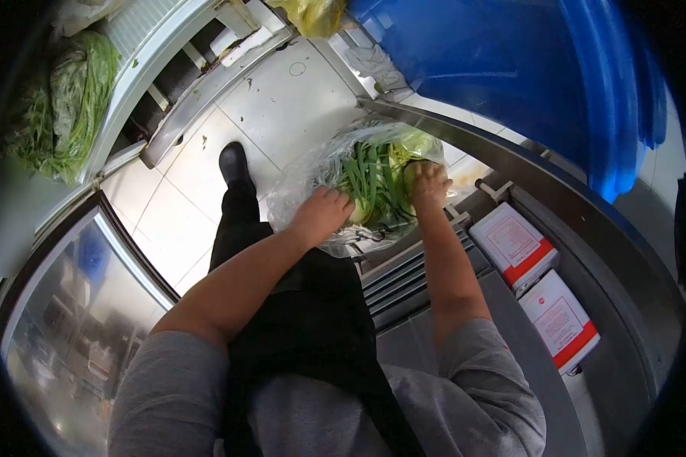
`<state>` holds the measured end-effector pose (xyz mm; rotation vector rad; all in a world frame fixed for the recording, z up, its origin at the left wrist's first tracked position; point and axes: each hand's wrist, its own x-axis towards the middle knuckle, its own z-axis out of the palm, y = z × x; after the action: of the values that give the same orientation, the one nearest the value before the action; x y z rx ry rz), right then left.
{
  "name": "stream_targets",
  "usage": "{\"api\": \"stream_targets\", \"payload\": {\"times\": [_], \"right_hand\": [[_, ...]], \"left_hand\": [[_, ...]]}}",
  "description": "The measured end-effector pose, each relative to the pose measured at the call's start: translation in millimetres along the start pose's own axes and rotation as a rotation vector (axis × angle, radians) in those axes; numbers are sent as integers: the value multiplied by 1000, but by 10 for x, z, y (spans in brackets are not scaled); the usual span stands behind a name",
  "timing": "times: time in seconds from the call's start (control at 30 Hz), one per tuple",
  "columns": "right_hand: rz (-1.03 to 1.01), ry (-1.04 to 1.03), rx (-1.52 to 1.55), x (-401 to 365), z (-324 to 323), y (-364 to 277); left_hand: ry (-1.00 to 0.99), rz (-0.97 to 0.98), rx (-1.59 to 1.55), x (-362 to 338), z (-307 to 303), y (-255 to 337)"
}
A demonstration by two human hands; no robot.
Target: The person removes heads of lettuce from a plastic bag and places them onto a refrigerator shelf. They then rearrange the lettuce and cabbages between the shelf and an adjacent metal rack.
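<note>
A clear plastic bag (286,190) hangs or rests in front of me with its mouth spread wide. Inside lie long green leaves (370,175) that look like scallions, and a pale green leafy vegetable (415,142). My left hand (324,217) is on the near left rim of the bag, fingers curled over the plastic. On the right side of the opening, my right hand (431,185) has its fingers bent around a dark green rounded thing (411,177), mostly covered by the hand.
Leafy greens in plastic (72,107) lie on a white surface at upper left. A glass-topped unit (91,320) stands at lower left. Blue plastic bins (495,68) are at upper right, beyond a metal rail (526,167). Two white-and-red boxes (514,244) sit on the right.
</note>
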<state>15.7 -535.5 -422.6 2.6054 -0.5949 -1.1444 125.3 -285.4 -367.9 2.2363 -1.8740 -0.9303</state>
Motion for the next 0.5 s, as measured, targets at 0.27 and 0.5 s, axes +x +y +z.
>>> {"api": "stream_targets", "payload": {"times": [0.27,0.5], "right_hand": [[80,-147,40,65,53,164],[82,-54,243,-392,-393,275]], "left_hand": [[178,114,-3,-114,-144,-46],[466,223,-393,-34,-370,163]]}}
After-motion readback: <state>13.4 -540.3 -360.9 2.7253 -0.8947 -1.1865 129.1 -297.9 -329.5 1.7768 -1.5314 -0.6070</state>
